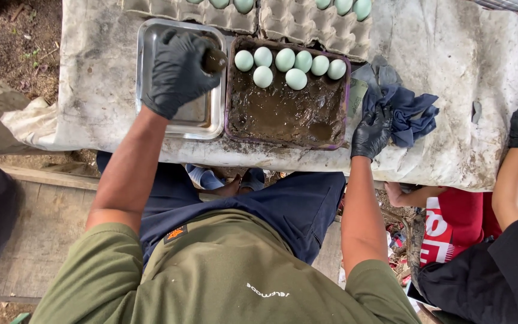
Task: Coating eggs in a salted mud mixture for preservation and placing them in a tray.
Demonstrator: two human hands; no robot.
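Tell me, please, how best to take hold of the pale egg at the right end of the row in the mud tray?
Probably from above and the right. That egg lies with its upper half clear of the mud, but a neighbouring egg sits close on its left and the tray wall is close on its right. Pinch it lightly across its narrow middle, front to back, where the fingers have room.

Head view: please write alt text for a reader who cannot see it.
Gloved left hand holds a mud-coated egg over a metal tray; right hand rests on a blue cloth. Pale eggs sit in a mud tray.
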